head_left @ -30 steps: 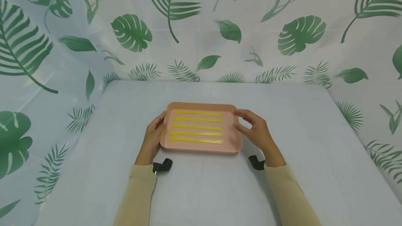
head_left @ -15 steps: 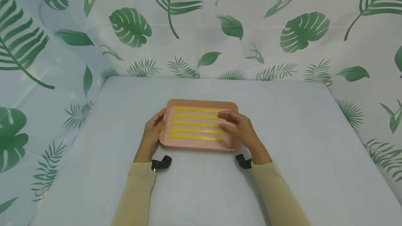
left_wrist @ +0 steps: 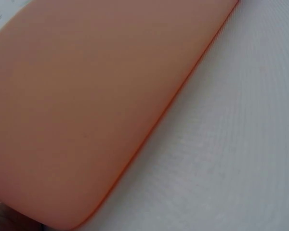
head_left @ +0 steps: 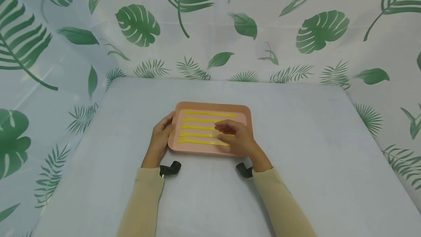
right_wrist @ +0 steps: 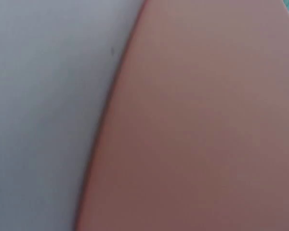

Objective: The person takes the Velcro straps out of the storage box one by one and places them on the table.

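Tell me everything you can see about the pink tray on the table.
The pink tray is a shallow rectangle with rounded corners and a low raised rim, smooth and matte, plastic by the look. It lies flat on the pale grey table, long side toward the person. Five yellow strips lie in parallel rows inside. The left hand rests against its left edge; the right hand reaches over its right part.

Both arms reach forward in beige sleeves; left hand point(head_left: 160, 139) lies with fingers loosely bent, thumb pointing forward; right hand point(head_left: 237, 139) is palm down, fingers curled inward to the left.
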Demonstrator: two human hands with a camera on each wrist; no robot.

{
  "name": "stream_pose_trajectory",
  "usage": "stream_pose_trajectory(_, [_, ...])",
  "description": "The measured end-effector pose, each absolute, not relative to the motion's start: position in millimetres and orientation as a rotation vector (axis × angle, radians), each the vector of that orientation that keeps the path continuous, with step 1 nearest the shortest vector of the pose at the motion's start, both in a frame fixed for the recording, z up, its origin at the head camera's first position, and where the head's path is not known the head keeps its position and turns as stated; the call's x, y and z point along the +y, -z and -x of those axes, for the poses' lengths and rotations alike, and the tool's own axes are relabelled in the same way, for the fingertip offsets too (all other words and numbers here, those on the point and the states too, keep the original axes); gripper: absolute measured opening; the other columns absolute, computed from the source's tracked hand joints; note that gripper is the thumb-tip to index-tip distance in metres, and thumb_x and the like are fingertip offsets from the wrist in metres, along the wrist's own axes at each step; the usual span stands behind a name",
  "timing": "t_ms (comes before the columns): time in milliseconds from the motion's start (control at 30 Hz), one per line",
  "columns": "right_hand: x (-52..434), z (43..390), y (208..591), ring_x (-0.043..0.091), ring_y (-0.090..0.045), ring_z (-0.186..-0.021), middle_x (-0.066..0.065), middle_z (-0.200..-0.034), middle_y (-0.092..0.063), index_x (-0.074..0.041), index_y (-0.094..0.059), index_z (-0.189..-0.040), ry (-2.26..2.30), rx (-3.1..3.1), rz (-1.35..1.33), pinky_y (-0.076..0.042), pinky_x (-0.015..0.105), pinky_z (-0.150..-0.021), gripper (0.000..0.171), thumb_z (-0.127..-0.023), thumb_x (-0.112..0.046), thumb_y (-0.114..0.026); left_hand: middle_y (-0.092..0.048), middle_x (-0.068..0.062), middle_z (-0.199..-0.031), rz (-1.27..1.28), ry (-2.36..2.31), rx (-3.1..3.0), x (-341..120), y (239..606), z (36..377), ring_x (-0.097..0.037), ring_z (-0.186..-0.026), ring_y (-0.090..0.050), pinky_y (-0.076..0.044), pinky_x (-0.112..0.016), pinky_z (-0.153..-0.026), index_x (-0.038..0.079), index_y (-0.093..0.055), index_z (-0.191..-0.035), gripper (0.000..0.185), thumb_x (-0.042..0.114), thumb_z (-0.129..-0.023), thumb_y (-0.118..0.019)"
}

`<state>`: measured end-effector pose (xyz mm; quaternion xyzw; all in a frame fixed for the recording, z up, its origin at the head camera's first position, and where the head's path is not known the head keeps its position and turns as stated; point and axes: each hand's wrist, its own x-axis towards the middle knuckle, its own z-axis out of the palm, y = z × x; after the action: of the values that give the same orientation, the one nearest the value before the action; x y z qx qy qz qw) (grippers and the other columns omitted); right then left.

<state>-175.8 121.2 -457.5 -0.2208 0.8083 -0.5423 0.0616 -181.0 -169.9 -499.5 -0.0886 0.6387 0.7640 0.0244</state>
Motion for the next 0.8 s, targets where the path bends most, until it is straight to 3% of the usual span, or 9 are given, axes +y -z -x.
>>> stream_pose_trajectory(300, [110.3,175.1,462.0,0.030,-0.073,-0.105,0.015,-0.115,-0.078,0.005,-0.075,-0.124,1.436,2.471,0.579,-0.061,0.035,-0.093,0.030,-0.094,0.004,-0.079,-0.043,-0.016,-0.169,0.267,-2.376,1.978,-169.9,501.6,182.2,-0.027,-0.157,-0.038,-0.036,-0.037,-0.126,0.000,-0.046,-0.162,0.053,0.000,-0.110,-0.056])
stream_pose_trajectory(800, [103.0,176.1,462.0,0.021,-0.070,-0.093,0.009,-0.101,-0.077,0.000,-0.078,-0.108,1.254,2.518,0.470,-0.060,0.032,-0.085,0.026,-0.086,0.014,-0.075,-0.041,-0.015,-0.171,0.261,-2.386,1.955,-172.2,502.0,183.4,-0.026,-0.158,-0.036,-0.034,-0.036,-0.127,0.000,-0.046,-0.162,0.053,0.000,-0.110,-0.055])
